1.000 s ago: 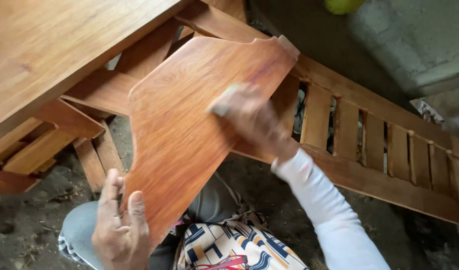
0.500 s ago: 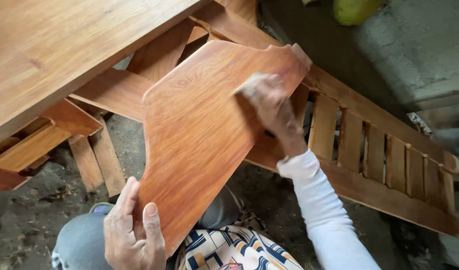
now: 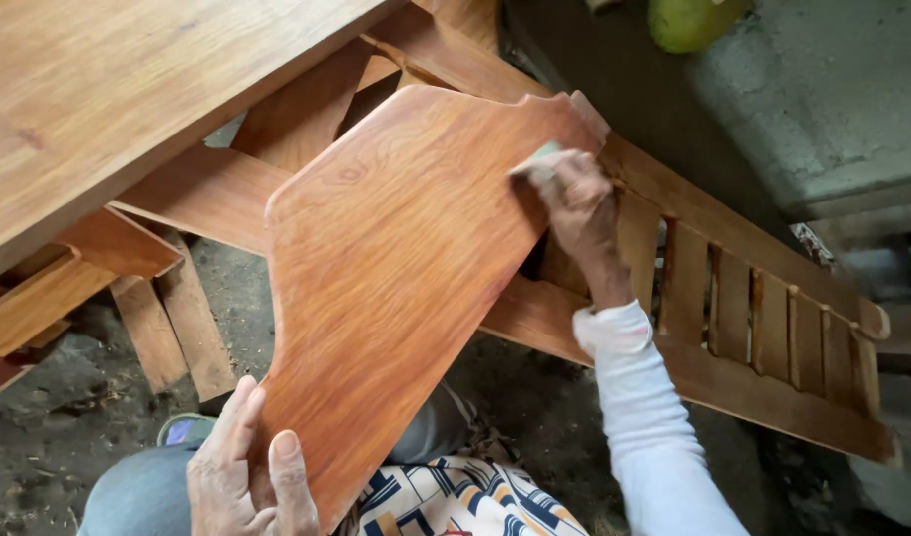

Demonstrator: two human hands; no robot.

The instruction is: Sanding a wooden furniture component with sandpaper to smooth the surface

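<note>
Reddish-orange curved wooden panel (image 3: pixel 396 288), flat and glossy with flowing grain, lies tilted in front of you, its long axis running from your lap at the lower left up to a notched, scalloped end at the upper right. Behind it a broad pale wooden surface (image 3: pixel 118 89) fills the upper left, and a long slatted wooden frame (image 3: pixel 753 318) slants away to the right, with loose boards under the surface on the dirt floor (image 3: pixel 49 437). Your left hand (image 3: pixel 247 476) sits at the near, lower end, thumb on the panel's face and fingers curled round its edge, clamped on the wood. Your right hand (image 3: pixel 575 203), in a white sleeve, is at the far upper end, just below the notch, fingers together and pressed flat over a small pale pad (image 3: pixel 545 154) that touches the panel's face; you cannot tell what the pad is made of. From that hand, nearly all the panel stretches down and leftward toward you.
</note>
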